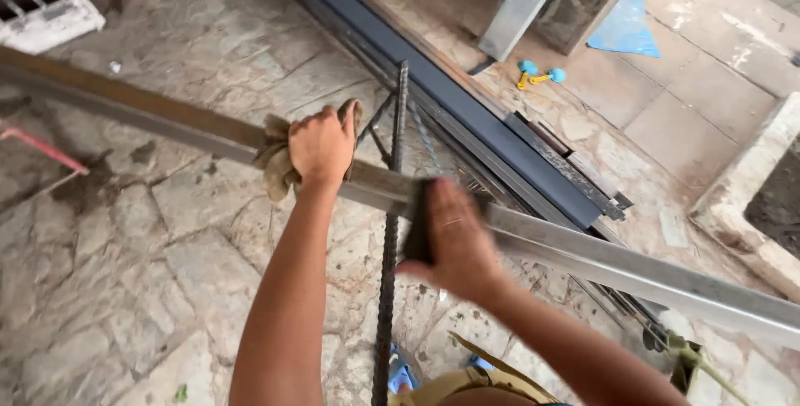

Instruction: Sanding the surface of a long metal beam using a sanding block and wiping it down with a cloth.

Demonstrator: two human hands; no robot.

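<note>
A long metal bar (583,256) is running across the scene from the upper left to the lower right, raised above the stone floor (125,273) and crossing over an upright ribbed steel rod (388,273) that is standing near the middle of the view. The left hand (321,146) is lying on top of the bar left of the rod, its grip curled down and pressed together on a crumpled tan rag (277,164) that is bunching out from under the palm against the bar's rusty brown stretch. The right hand (454,239) is sitting on the bar just right of the rod, blurred, its grip pressing a dark flat pad (417,223) against the bar's face; how tightly the fingers are closing cannot be told through the blur. To the right of that hand the bar is looking pale grey and bare, while to the left it is looking darker. Thin wire struts are meeting the rod just behind the bar. Beyond the bar, a dark blue-grey channel (467,106) is lying on the floor along with other long steel pieces, all slanting toward the floor's far edge. Further out, near the far right side of the floor, a small yellow tool with blue ends (537,75) is lying on the paving, a blue sheet (627,27) beyond it. A white metal grille (42,6) is sitting at the far left corner.
</note>
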